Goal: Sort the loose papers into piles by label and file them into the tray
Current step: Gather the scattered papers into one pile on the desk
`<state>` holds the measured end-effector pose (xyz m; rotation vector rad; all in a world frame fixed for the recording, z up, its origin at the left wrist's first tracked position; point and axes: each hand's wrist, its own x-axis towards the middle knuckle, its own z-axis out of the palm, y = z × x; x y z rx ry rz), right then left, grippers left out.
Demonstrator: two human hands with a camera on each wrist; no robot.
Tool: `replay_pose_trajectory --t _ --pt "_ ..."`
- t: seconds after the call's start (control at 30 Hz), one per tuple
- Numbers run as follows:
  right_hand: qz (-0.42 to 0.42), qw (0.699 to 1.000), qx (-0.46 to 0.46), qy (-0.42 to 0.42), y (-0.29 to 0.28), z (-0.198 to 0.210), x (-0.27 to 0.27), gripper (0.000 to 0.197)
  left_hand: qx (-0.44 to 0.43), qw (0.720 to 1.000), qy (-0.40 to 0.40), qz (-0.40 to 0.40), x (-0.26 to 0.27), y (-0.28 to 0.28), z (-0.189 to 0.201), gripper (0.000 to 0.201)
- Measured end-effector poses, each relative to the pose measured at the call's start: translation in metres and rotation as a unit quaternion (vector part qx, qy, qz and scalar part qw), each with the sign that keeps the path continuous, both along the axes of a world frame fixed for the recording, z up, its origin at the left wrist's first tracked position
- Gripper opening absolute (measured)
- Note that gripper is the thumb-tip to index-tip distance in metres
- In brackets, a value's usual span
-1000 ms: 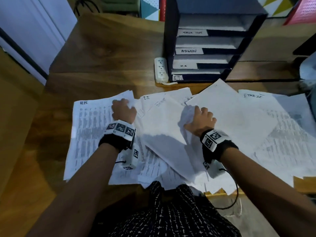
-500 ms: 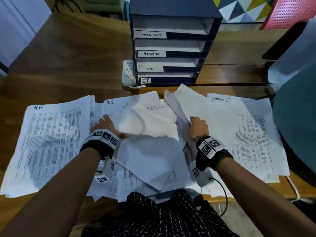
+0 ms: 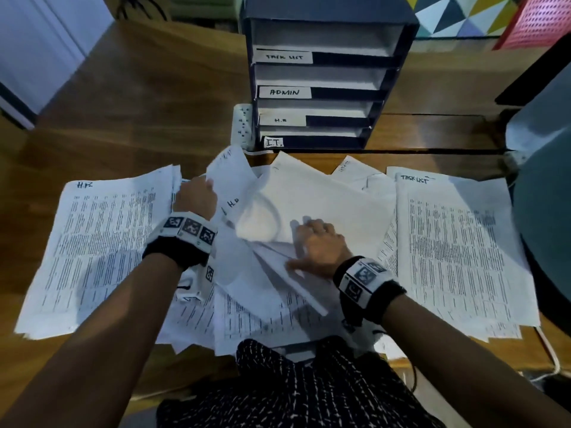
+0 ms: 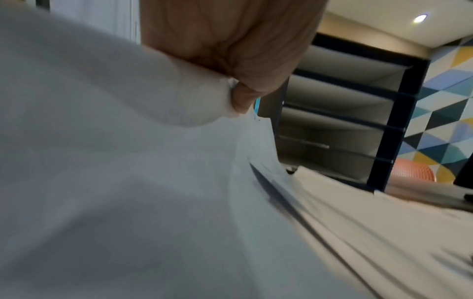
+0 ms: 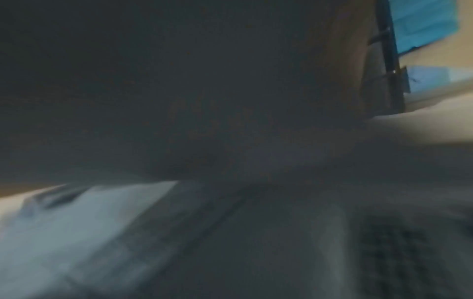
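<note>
Head view, nearest first: right hand (image 3: pixel 319 247) presses flat on the unsorted heap (image 3: pixel 309 205), fingers spread as far as can be told. Left hand (image 3: pixel 196 196) pinches a lifted sheet marked H.R. (image 3: pixel 230 186) (left-wrist view confirms the pinch). Sorted H.R. pile (image 3: pixel 102 242) lies left, TASK LIST pile (image 3: pixel 457 248) right. Beyond, the tray (image 3: pixel 324 88) looks unfilled; filing remains.

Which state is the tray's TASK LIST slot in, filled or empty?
Empty as far as visible: the TASK LIST slot shows only bare pale floor, while its papers lie on the desk.
</note>
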<state>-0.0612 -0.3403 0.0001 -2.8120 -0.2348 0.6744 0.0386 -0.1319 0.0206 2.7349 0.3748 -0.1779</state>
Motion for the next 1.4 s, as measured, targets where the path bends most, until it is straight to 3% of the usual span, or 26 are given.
replay_pose_trajectory --t 0.07,0.1,0.17,0.3,0.37,0.43,0.5,0.6,0.67,0.7,0.77,0.83,0.93,1.07,1.13,1.23,1.3,1.37,1.4 --pt "-0.016 1.000 -0.026 0.005 -0.011 -0.011 -0.002 0.094 -0.011 0.999 -0.022 0.027 0.007 0.002 0.021 0.042" --pt "-0.022 0.999 -0.029 -0.001 -0.013 -0.016 -0.005 0.097 -0.019 0.999 -0.039 0.030 0.013 0.005 0.031 0.044" --pt "-0.031 0.998 -0.036 -0.038 -0.011 -0.025 -0.007 0.087 -0.031 0.995 -0.093 0.022 0.020 0.009 0.057 0.044" --pt "-0.015 0.993 -0.061 -0.099 -0.009 -0.024 -0.001 0.047 -0.057 0.975 -0.209 0.058 0.012 0.005 0.123 0.044" --pt "-0.021 0.995 -0.043 -0.089 -0.015 -0.018 0.007 0.044 -0.070 0.955 -0.284 0.049 0.001 0.004 0.145 0.041" --pt "-0.089 0.989 0.030 -0.110 -0.022 -0.004 0.016 0.041 -0.118 0.932 -0.341 -0.020 -0.007 0.003 0.148 0.038" --pt "-0.224 0.946 0.199 -0.121 -0.029 0.020 0.024 0.034 -0.198 0.916 -0.337 -0.090 -0.011 -0.002 0.136 0.034" --pt "-0.318 0.813 0.476 -0.109 -0.048 0.056 0.033 0.030 -0.259 0.917 -0.275 -0.129 -0.015 -0.008 0.104 0.014" --pt "-0.320 0.751 0.569 -0.096 -0.065 0.067 0.033 0.022 -0.335 0.908 -0.222 -0.120 -0.017 -0.008 0.084 0.015" --pt "-0.333 0.750 0.566 -0.082 -0.075 0.064 0.033 0.018 -0.390 0.895 -0.189 -0.106 -0.019 -0.008 0.076 0.021" --pt "-0.365 0.793 0.486 -0.052 -0.090 0.050 0.030 0.013 -0.444 0.884 -0.123 -0.086 -0.024 -0.005 0.062 0.036" --pt "-0.373 0.856 0.358 -0.031 -0.107 0.027 0.028 0.009 -0.430 0.895 -0.078 -0.089 -0.029 -0.001 0.040 0.032" --pt "-0.372 0.906 0.203 -0.003 -0.126 0.001 0.025 0.018 -0.325 0.939 -0.023 -0.109 -0.037 0.008 0.015 0.023" --pt "-0.392 0.910 0.138 0.012 -0.128 -0.012 0.019 0.031 -0.196 0.971 0.008 -0.137 -0.046 0.023 -0.031 0.036" --pt "-0.404 0.907 0.119 0.013 -0.122 -0.014 0.018 0.034 -0.263 0.961 0.016 -0.082 -0.049 0.029 -0.043 0.033" --pt "-0.384 0.921 0.069 0.000 -0.113 -0.011 0.023 0.036 -0.409 0.910 0.032 0.065 -0.050 0.032 -0.044 0.041" --pt "-0.352 0.935 0.044 -0.005 -0.106 -0.006 0.028 0.039 -0.464 0.874 0.023 0.144 -0.047 0.035 -0.037 0.025" --pt "-0.315 0.947 0.055 0.015 -0.097 -0.002 0.033 0.028 -0.453 0.875 0.001 0.171 -0.043 0.038 -0.034 0.013" --pt "-0.299 0.952 0.063 0.036 -0.092 0.002 0.034 0.021 -0.438 0.883 -0.011 0.169 -0.041 0.036 -0.029 0.031"
